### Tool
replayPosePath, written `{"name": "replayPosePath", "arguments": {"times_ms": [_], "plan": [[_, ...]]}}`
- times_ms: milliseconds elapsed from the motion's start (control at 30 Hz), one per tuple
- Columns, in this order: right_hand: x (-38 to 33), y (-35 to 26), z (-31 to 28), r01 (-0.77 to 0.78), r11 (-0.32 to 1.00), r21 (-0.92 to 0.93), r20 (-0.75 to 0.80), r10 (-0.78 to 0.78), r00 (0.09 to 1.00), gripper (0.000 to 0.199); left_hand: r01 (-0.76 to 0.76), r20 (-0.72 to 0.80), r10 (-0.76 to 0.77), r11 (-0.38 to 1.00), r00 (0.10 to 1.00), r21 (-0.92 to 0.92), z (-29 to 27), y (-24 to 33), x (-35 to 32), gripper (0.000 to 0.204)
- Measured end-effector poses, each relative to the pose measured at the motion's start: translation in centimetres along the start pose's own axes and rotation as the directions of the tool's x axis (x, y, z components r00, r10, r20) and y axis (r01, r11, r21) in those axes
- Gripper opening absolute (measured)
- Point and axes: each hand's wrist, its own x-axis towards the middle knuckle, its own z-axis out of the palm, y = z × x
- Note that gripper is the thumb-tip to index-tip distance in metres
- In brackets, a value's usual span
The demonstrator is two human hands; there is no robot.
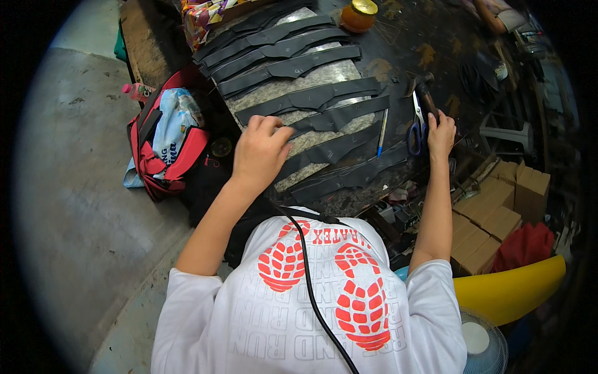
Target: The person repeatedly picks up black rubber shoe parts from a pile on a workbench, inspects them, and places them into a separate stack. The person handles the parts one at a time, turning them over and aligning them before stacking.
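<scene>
Nearest: black cable (309, 274) down white printed shirt. Left hand (260, 151) palm-down, fingers curled, pressing a black leather strip (324, 123) on grey slab (324, 78) of tabletop (405, 43); no full grasp visible. Right hand (440, 134) closed around dark hammer handle (427, 100), just beside blue-handled scissors (416, 128). Blue pen (382, 132) between hands. More black cut strips (280, 50) rowed beyond. Red bag (163, 143) on floor at left, cardboard boxes (498, 212) at right. Orange jar (359, 15) at far edge.
</scene>
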Motion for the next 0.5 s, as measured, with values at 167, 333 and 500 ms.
{"name": "replayPosePath", "arguments": {"times_ms": [167,333,500], "plan": [[0.1,-1.4,-1.0,0.026,0.998,-0.063,-0.071,-0.031,0.997,0.041,-0.017,-0.053,0.021,0.997,0.998,0.072,2.2,-0.5,-0.2,0.017],[-5.2,-5.7,-5.4,-0.009,0.770,0.638,0.057,-0.036,0.998,0.035,0.014,-0.065,-0.016,1.000,0.998,-0.024,2.3,-1.0,-1.5,0.016],[-12.5,-13.7,-7.5,0.353,0.588,0.728,-0.106,-0.412,0.905,0.038,0.008,-0.089,-0.015,0.997,0.996,-0.073,2.5,-1.4,-1.7,0.019]]}}
